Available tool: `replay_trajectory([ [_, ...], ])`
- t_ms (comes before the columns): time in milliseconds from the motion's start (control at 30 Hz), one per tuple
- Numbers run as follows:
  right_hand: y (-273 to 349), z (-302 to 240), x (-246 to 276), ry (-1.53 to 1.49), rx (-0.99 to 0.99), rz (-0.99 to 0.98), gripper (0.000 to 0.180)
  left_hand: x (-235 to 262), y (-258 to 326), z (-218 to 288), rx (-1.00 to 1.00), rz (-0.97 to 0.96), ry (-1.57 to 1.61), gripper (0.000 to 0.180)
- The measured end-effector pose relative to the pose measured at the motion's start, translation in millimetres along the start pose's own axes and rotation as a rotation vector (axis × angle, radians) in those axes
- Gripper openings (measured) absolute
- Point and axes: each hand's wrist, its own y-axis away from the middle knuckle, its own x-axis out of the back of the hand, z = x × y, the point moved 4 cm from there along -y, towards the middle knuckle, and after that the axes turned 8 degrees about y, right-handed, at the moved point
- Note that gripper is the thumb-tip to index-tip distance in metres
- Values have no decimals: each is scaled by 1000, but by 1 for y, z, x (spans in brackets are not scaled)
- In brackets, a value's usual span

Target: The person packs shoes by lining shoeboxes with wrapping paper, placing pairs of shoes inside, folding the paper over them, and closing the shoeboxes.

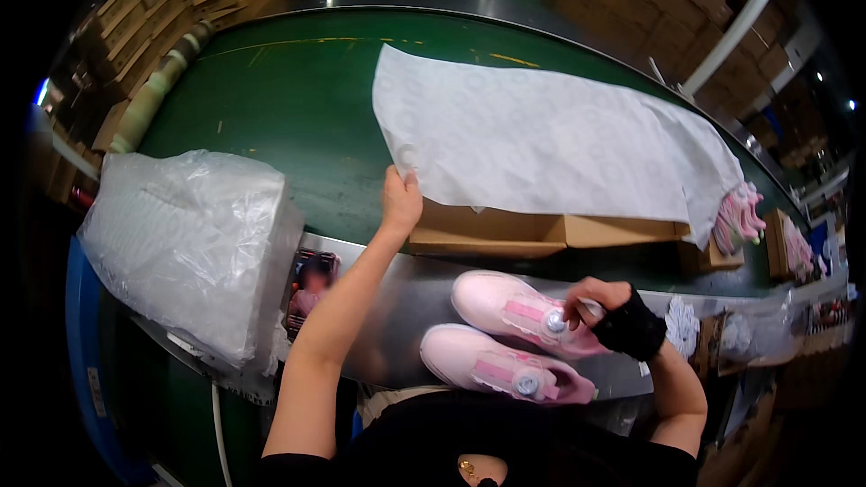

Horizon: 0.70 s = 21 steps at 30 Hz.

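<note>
My left hand (401, 201) pinches the near left corner of a large white sheet of wrapping paper (550, 131). The sheet spreads to the right over an open brown cardboard box (492, 233) and hides most of it. On the metal ledge nearer to me lie two pale pink sneakers with round dials, one farther (492, 300) and one closer (462, 352), toes to the left. My right hand (603, 302), in a black fingerless glove, is over the farther sneaker's opening. Its fingers are curled round something small and whitish that I cannot make out.
A plastic-wrapped white stack (180, 239) stands at the left, beside a phone (309, 293). More pink shoes (741, 216) sit at the right end of the paper. Beneath lies a green conveyor belt (280, 99); cartons (640, 0) are piled beyond it.
</note>
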Motion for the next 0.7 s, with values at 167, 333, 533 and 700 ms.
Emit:
replay_trajectory([
  [167,84,18,-37,156,-235,-196,15,-30,16,11,42,5,-49,27],
  [333,111,20,-95,865,297,-99,30,-39,24,10,22,46,-82,27],
  [533,85,19,-99,779,168,-64,24,-29,30,-8,248,54,196,26],
  [700,18,-4,-30,390,201,26,31,37,34,-65,182,48,278,19],
])
